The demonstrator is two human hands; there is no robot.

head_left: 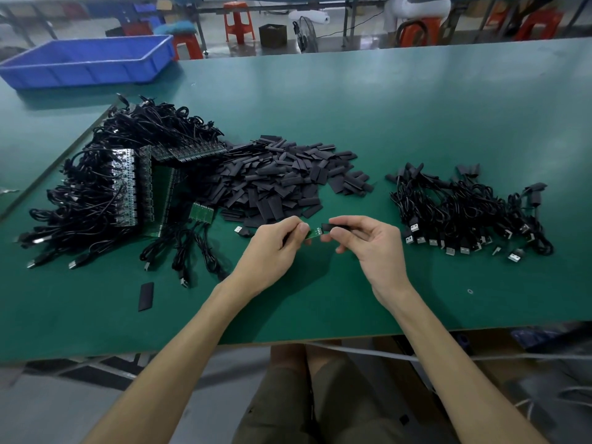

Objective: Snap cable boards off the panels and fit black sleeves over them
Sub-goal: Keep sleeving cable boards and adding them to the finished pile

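My left hand (278, 248) pinches a small green cable board (315, 232) above the green table. My right hand (368, 240) pinches a black sleeve (330, 226) whose open end meets the board's right tip. Behind my hands lies a heap of loose black sleeves (282, 177). At the left, green panels (128, 187) with black cables attached lie stacked. A short strip of boards (201, 213) sits at the stack's near edge. A pile of sleeved cables (464, 209) lies to the right.
One stray sleeve (146, 296) lies on the green table (384, 129) near the front left. A blue plastic bin (89, 60) stands at the far left corner. Red stools and a fan stand on the floor beyond the table's far edge.
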